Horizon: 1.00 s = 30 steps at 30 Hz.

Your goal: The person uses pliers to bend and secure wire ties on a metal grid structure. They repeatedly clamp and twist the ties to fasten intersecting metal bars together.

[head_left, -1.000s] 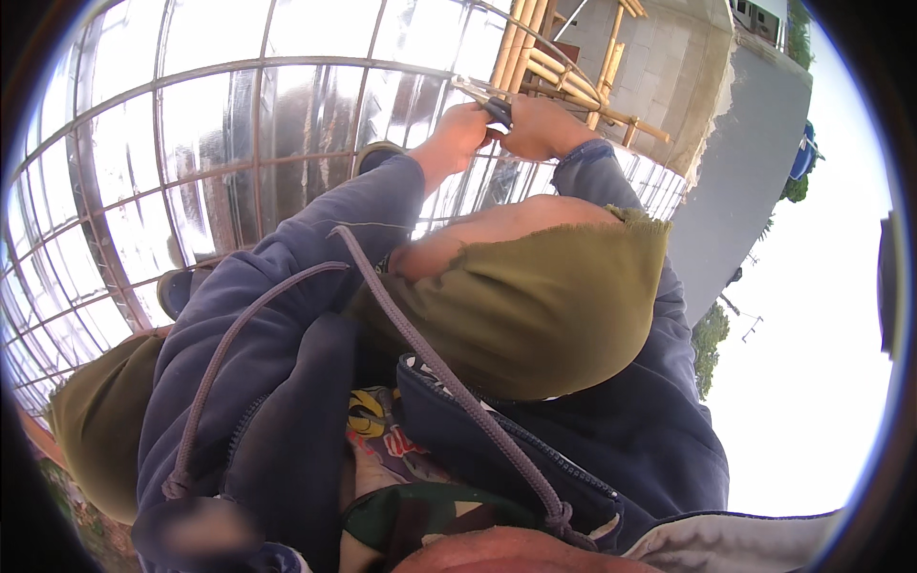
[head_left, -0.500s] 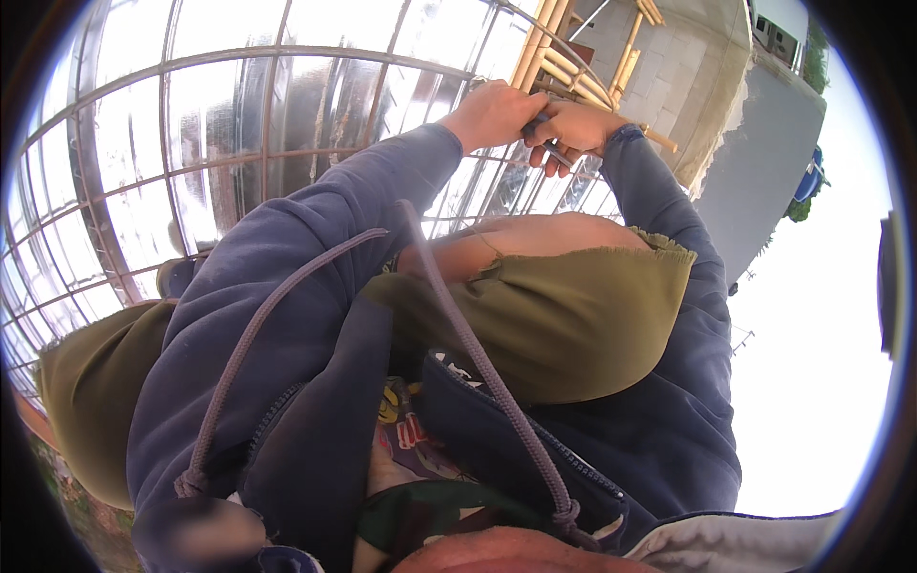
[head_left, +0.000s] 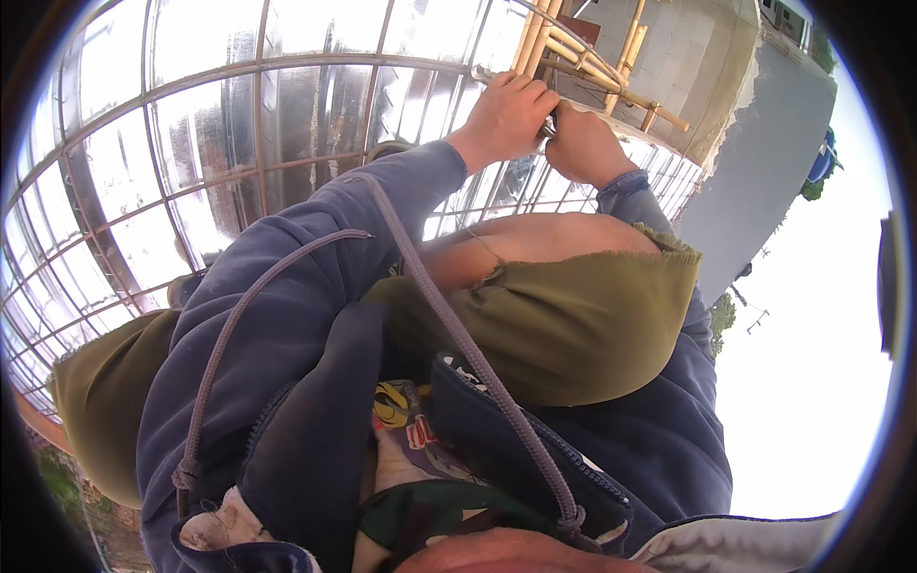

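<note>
My left hand (head_left: 513, 113) reaches to the upper middle, fingers curled over at the steel rod grid (head_left: 315, 59). A pale metal end (head_left: 482, 74) sticks out beside its knuckles; whether the hand holds it or something else, its fingers hide. Close against it on the right, my right hand (head_left: 587, 143) is closed in a fist, back of the hand toward me. Between the two hands shows a short piece of a dark metal hand tool (head_left: 549, 125), gripped by the right hand. Most of the tool is covered, so its kind is unclear.
Shiny metal sheeting (head_left: 205, 124) lies under the grid on the left. Bamboo poles (head_left: 626, 62) stand just beyond my hands, before a block wall (head_left: 707, 57). My bent knee (head_left: 564, 234) rises between my arms, below the hands. Two jacket cords (head_left: 458, 325) hang across the view.
My right hand has turned from loosely spread fingers, with the tool's handle showing below, into a fist with its back toward me. My left hand has shifted slightly right and down.
</note>
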Each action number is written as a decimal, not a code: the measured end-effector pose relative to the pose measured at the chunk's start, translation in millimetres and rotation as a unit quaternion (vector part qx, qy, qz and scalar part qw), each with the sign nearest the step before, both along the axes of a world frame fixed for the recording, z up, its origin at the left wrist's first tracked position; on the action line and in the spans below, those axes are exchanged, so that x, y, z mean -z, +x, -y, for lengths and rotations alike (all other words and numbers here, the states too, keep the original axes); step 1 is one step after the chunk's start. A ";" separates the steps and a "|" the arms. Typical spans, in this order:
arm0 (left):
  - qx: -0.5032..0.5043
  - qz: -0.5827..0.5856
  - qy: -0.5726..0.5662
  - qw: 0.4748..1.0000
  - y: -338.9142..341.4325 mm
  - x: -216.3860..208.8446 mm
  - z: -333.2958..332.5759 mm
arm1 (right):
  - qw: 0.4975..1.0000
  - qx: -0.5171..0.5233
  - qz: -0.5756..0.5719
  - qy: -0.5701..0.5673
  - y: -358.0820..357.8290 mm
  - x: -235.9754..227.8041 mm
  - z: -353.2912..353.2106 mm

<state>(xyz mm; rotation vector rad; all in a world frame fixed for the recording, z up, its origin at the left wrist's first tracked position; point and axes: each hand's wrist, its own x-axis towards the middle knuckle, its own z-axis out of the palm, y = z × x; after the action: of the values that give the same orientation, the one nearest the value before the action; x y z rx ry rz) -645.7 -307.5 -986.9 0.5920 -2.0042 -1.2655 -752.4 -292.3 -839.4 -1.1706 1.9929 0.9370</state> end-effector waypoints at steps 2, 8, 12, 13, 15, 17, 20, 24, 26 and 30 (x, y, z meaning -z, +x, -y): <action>0.062 0.022 0.021 0.998 -6.1 7.3 3.8 | 1.000 0.006 -0.006 -0.014 1.1 2.1 -4.6; 0.150 0.133 0.051 0.978 -28.0 0.1 23.1 | 0.979 -0.125 -0.117 -0.114 4.9 18.7 -18.8; 0.128 0.171 0.074 0.974 -36.7 -7.0 21.9 | 0.980 -0.142 -0.109 -0.089 -17.3 18.7 -10.5; 0.113 0.182 0.085 0.973 -39.2 -5.0 26.5 | 0.979 -0.149 -0.104 -0.090 -20.5 21.1 -5.1; 0.131 0.207 0.091 0.965 -37.1 -8.5 30.1 | 0.979 -0.160 -0.093 -0.090 -26.0 27.3 -6.0; 0.092 0.167 0.075 0.979 -31.7 -9.7 21.4 | 0.982 -0.161 -0.084 -0.052 -31.7 26.4 -9.3; -0.042 0.023 0.002 0.999 -13.7 -5.9 -0.7 | 0.986 -0.152 -0.052 -0.039 -40.8 32.4 -12.1; 0.011 0.017 0.065 0.998 -9.2 -4.5 8.2 | 0.969 0.131 0.053 0.200 -15.0 -0.2 67.4; 0.078 0.028 0.079 0.993 -18.3 1.6 22.5 | 0.972 0.154 0.054 0.168 -19.5 0.0 70.4; 0.171 0.092 0.149 0.970 -18.1 -6.3 49.2 | 0.938 -0.329 -0.080 -0.070 -2.3 -9.7 45.3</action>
<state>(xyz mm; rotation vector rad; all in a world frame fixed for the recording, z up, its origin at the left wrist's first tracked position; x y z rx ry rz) -663.8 -356.7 -980.6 0.5331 -2.1493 -1.7987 -754.7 -337.7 -829.8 -1.9639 1.8288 1.2532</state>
